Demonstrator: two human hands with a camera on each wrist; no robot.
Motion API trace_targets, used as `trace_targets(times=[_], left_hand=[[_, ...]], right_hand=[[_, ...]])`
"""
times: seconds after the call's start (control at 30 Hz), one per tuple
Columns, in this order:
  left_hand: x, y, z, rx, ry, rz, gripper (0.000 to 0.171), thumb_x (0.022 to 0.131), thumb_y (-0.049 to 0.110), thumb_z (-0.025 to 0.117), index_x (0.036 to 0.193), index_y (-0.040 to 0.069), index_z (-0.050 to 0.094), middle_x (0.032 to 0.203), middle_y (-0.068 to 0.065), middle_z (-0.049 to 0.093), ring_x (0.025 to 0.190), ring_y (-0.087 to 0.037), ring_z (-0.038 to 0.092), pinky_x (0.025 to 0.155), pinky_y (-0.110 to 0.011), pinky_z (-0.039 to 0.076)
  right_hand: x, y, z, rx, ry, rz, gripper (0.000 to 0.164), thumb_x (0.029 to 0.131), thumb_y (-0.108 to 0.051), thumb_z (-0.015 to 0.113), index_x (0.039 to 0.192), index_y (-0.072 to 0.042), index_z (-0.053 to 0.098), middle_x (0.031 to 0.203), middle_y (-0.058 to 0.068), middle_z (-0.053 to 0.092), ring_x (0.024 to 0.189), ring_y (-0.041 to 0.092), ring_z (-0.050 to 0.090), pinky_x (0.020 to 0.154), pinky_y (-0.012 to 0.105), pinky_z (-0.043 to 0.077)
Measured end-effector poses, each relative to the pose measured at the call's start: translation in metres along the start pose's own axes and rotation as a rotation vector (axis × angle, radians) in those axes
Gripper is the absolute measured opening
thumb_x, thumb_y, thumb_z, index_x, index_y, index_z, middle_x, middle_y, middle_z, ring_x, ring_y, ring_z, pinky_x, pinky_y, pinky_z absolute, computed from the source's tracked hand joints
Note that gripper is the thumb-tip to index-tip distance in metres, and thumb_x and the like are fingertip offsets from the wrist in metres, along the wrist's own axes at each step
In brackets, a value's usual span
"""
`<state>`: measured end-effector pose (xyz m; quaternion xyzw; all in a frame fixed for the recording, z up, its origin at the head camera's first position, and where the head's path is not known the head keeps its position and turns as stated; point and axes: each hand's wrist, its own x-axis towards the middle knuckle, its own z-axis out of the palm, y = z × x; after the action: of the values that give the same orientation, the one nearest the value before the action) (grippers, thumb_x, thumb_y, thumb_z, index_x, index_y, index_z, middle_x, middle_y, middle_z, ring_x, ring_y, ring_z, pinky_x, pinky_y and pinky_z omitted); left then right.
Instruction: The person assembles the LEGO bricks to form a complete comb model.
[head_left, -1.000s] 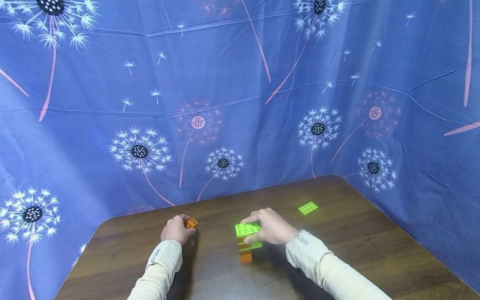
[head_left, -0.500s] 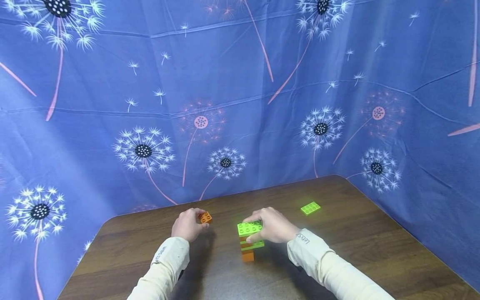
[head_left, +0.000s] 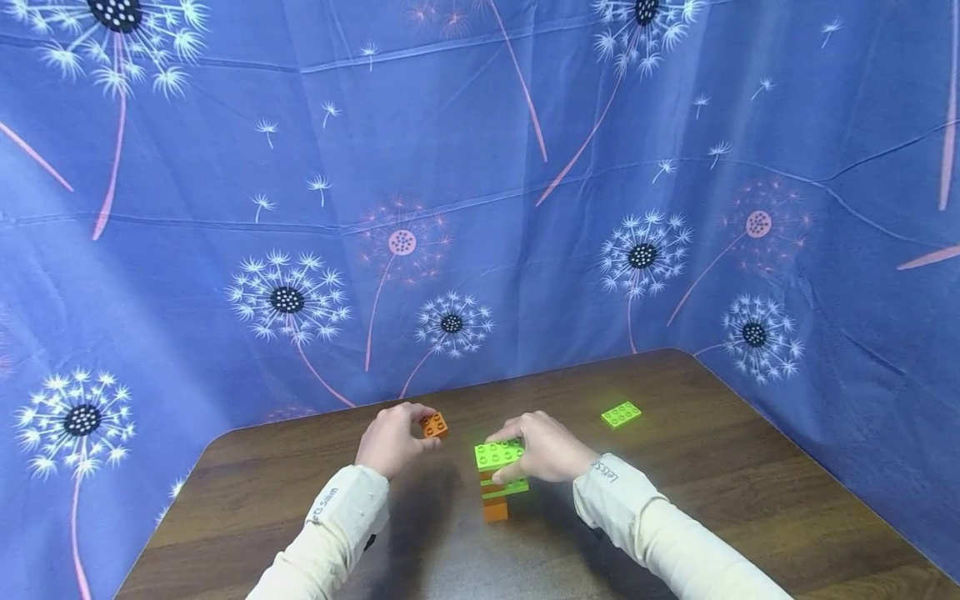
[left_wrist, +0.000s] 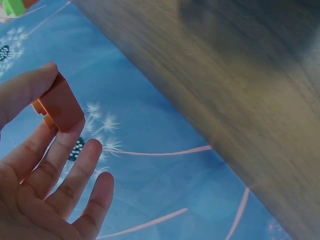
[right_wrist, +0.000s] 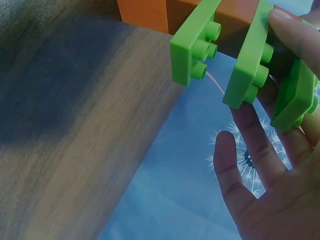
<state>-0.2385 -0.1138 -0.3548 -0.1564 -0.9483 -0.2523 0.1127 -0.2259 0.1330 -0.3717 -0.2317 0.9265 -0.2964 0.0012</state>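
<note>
In the head view my left hand [head_left: 392,439] pinches an orange toy building brick [head_left: 435,426] between thumb and fingers, above the table. The left wrist view shows the brick [left_wrist: 64,106] at the fingertips, its studs facing away, the lower fingers spread. My right hand [head_left: 550,450] grips the upper part of an upright stack [head_left: 495,510] of alternating orange bricks and green studded plates. Seen from the right wrist, green plates [right_wrist: 249,60] jut out sideways from the orange bricks [right_wrist: 145,14], and the thumb and fingers hold near the top. The brick and stack are apart.
A loose green studded plate [head_left: 621,414] lies on the brown wooden table [head_left: 750,500], behind and right of the stack. Blue dandelion-print cloth [head_left: 517,250] hangs beyond the table's far and right edges.
My left hand has brought the orange brick rightward, closer to the stack. The right hand keeps its grip on the stack with little movement. The head view has shifted slightly.
</note>
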Motion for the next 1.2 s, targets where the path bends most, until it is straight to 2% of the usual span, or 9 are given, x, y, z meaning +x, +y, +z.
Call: trace_targets(times=[0.23,0.37,0.7,0.97,1.2], left_hand=[[0.001,0.014,-0.004,-0.027,-0.015,0.045,0.037,0.074,0.011,0.088,0.109,0.008,0.076,0.095,-0.003,0.073,0.092,-0.028,0.07,0.079,-0.047,0.055],[-0.002,0.024,-0.006,-0.032,-0.036,0.065,0.036,0.074,0.011,0.088,0.108,0.008,0.076,0.095,-0.002,0.073,0.092,-0.027,0.069,0.08,-0.046,0.055],[-0.006,0.044,-0.003,-0.068,-0.101,0.164,0.036,0.073,0.01,0.085,0.107,0.007,0.077,0.098,-0.002,0.074,0.093,-0.024,0.07,0.081,-0.043,0.056],[-0.006,0.055,-0.004,-0.094,-0.136,0.176,0.035,0.074,0.011,0.082,0.109,0.008,0.077,0.099,-0.001,0.074,0.095,-0.023,0.069,0.081,-0.041,0.055],[-0.006,0.06,0.0,-0.071,-0.16,0.196,0.034,0.076,0.013,0.085,0.108,0.009,0.077,0.099,0.0,0.074,0.095,-0.023,0.069,0.081,-0.041,0.056]], right_hand=[[0.0,0.0,-0.001,-0.004,-0.005,0.0,0.052,0.069,-0.029,0.093,0.116,-0.015,0.077,0.133,0.02,0.064,0.128,0.043,0.054,0.109,0.063,0.037],[0.0,0.0,-0.001,-0.003,-0.008,-0.005,0.052,0.069,-0.029,0.093,0.116,-0.014,0.077,0.132,0.02,0.065,0.127,0.043,0.055,0.108,0.064,0.037],[0.002,0.002,0.0,0.041,0.0,-0.006,0.048,0.067,-0.026,0.094,0.112,-0.015,0.079,0.128,0.018,0.068,0.124,0.04,0.057,0.106,0.062,0.039],[0.002,0.003,0.0,0.05,-0.007,-0.011,0.05,0.068,-0.027,0.094,0.113,-0.014,0.079,0.128,0.019,0.067,0.123,0.042,0.057,0.107,0.063,0.039],[0.002,0.004,-0.001,0.045,-0.006,-0.058,0.046,0.069,-0.024,0.093,0.11,-0.009,0.079,0.124,0.02,0.069,0.123,0.043,0.059,0.107,0.063,0.04]])
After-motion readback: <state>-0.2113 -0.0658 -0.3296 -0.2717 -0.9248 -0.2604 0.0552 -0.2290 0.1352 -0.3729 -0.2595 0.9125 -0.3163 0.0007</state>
